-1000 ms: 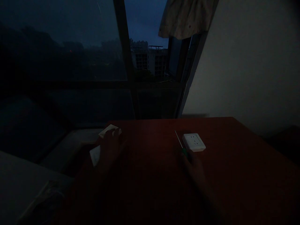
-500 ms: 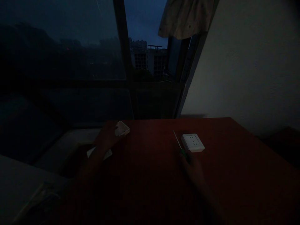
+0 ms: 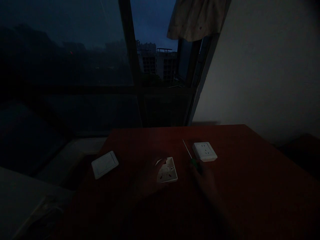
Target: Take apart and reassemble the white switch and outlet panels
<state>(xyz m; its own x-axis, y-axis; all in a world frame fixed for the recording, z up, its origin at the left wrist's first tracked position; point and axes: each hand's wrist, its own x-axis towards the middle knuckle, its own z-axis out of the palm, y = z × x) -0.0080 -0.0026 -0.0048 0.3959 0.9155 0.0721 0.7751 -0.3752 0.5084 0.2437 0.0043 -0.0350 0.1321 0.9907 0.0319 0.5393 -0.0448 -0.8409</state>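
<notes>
My left hand (image 3: 151, 178) grips a white, open-fronted socket back box (image 3: 169, 171) by its left side, over the middle of the table; its hollow inside with holes faces up. My right hand (image 3: 205, 176) is closed around the green handle of a screwdriver (image 3: 188, 151), whose thin shaft points away from me. Just right of the screwdriver lies a white wall socket (image 3: 205, 151), its slots facing up. A white rectangular plate (image 3: 105, 164) rests near the table's left edge, and its details are too dim to make out.
The reddish-brown table (image 3: 232, 143) meets a pale wall (image 3: 262, 73) on the right. Dark window frames (image 3: 138, 90) stand behind it, with a curtain (image 3: 197, 20) hanging above. Some blurred items (image 3: 47, 208) lie low at the left. The room is very dim.
My left hand has picked up the back box from the far left of the table and brought it right and nearer to the middle. The right hand keeps the screwdriver almost still.
</notes>
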